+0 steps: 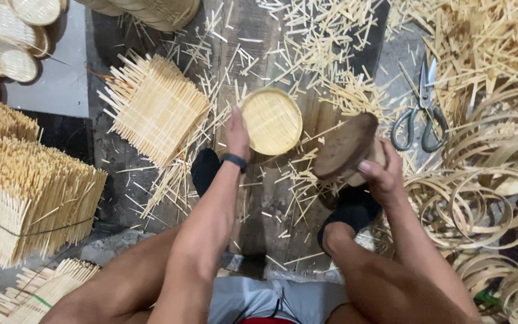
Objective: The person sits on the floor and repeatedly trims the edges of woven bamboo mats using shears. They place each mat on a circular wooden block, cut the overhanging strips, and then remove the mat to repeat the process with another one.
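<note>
On floor | left hand (237, 133) touching round woven tray (271, 121) | right hand (382, 171) gripping wooden block (346, 146)

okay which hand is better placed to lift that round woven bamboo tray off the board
Left. The left hand already rests on the rim of the round woven bamboo tray, while the right hand is occupied gripping a dark round wooden block.

Scissors (420, 114) right of round tray (271, 122) (floor).
</note>
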